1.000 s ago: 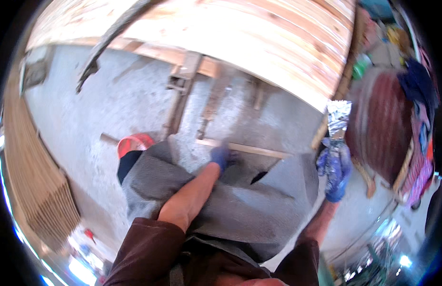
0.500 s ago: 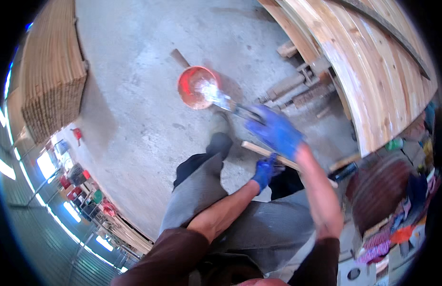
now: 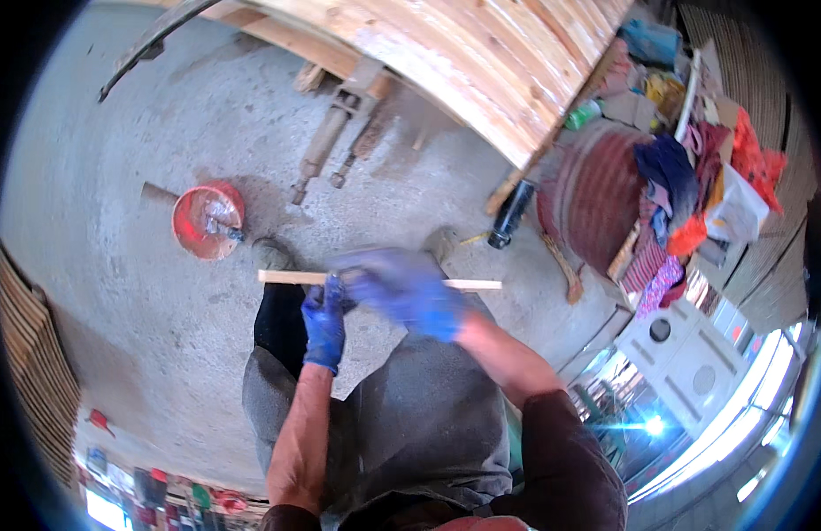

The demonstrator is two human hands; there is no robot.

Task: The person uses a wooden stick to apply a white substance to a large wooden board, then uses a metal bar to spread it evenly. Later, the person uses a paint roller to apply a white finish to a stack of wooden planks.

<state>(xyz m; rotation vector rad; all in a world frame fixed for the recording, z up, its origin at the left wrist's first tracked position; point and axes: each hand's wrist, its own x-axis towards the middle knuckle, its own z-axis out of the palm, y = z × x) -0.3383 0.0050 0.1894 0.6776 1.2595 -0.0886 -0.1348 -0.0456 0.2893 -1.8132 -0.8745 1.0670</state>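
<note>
A thin pale wooden strip (image 3: 291, 277) lies crosswise in front of my knees. My left hand (image 3: 323, 329), in a blue glove, is closed round it left of its middle. My right hand (image 3: 401, 288), gloved in blue too, is smeared by motion over the strip's middle; its fingers cannot be made out. To the left on the floor stands a red bucket (image 3: 182, 221) with whitish residue inside. A brush (image 3: 223, 228) rests in the bucket, its dark handle toward me.
A panel of glued boards (image 3: 481, 80) juts in from the top. Beneath it are a rusty metal clamp (image 3: 326, 142) and a dark bottle (image 3: 512, 214). A reddish drum (image 3: 587, 195) with rags (image 3: 671, 181) stands on the right. Stacked boards (image 3: 34, 341) are at far left.
The brush has left my right hand and is in the bucket. My right hand has come back over the strip. My view has swung to the right.
</note>
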